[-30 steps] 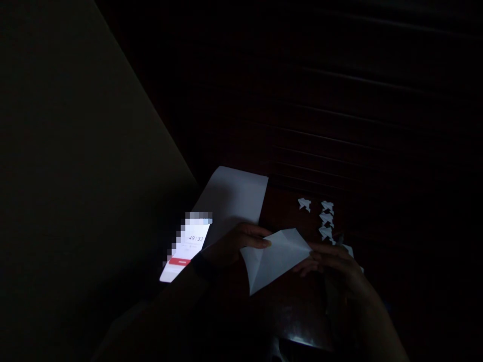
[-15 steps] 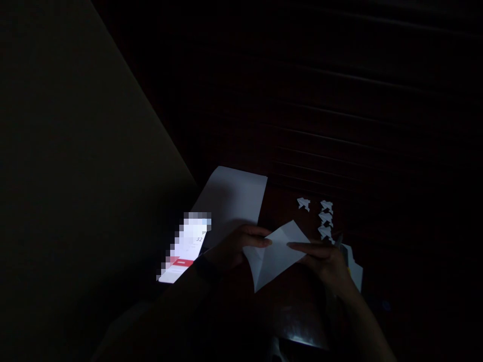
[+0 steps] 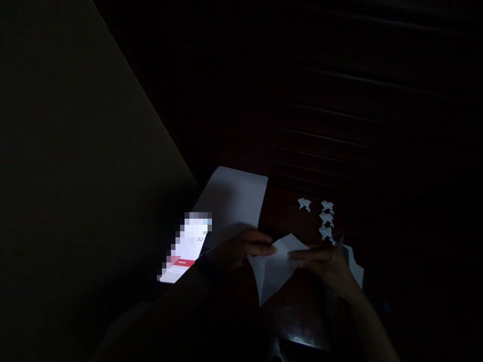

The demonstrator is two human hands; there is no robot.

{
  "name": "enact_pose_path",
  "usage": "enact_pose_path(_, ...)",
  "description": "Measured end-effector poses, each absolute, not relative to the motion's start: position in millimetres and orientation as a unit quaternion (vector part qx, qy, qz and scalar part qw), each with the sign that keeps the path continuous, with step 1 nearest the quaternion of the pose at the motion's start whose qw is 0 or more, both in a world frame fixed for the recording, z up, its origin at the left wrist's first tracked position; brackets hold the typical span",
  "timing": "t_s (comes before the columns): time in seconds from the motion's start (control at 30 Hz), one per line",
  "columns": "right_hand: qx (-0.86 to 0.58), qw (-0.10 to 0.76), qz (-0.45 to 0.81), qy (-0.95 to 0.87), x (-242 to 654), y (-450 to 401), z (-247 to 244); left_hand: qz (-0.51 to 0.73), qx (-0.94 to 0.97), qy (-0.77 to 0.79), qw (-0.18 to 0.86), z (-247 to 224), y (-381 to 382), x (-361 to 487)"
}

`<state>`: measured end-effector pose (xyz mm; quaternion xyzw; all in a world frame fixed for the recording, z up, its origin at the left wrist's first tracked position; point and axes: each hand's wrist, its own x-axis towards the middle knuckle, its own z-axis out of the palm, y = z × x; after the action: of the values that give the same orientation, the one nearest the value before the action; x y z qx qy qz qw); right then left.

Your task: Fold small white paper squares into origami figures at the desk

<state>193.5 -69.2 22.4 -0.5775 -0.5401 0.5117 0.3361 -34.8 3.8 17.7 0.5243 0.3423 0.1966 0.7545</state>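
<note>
Between my hands is a creased white sheet of paper (image 3: 277, 271), tilted with one corner pointing down toward me. My left hand (image 3: 247, 247) pinches its left side, thumb on top and the other fingers partly behind it. On the right side, my right hand (image 3: 320, 261) grips the paper in the same way, fingertips near the middle crease. Several small folded white paper figures (image 3: 326, 219) lie beyond my right hand, most in a column, with a single paper figure (image 3: 304, 204) to their left.
A large white paper sheet (image 3: 237, 196) lies behind my left hand. Left of it glows a phone screen (image 3: 183, 251), partly pixelated. More white paper (image 3: 354, 266) is beside my right wrist. The dark tabletop (image 3: 302, 322) shines near its front edge; the room is very dim.
The held paper has bent more, its top corner and bottom tip both lower than before. My hands have shifted slightly down and closer together, still gripping it.
</note>
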Motion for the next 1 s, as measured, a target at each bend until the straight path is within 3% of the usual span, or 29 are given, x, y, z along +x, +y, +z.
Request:
enact_pose_path(0.17,-0.589,0.321,0.539,-0.509,193,-71,22,0.096,0.469,0.278,0.833,26,2,-32)
enact_pose_path(0.47,-0.601,0.356,0.506,-0.506,197,-69,19,0.136,0.454,0.280,0.835,20,1,-31)
enact_pose_path(0.77,-0.647,0.454,0.406,-0.458,178,-64,13,0.233,0.453,0.290,0.810,25,1,-28)
enact_pose_path(1.0,-0.604,0.512,0.445,-0.418,164,-65,1,0.238,0.341,0.292,0.861,11,-4,-16)
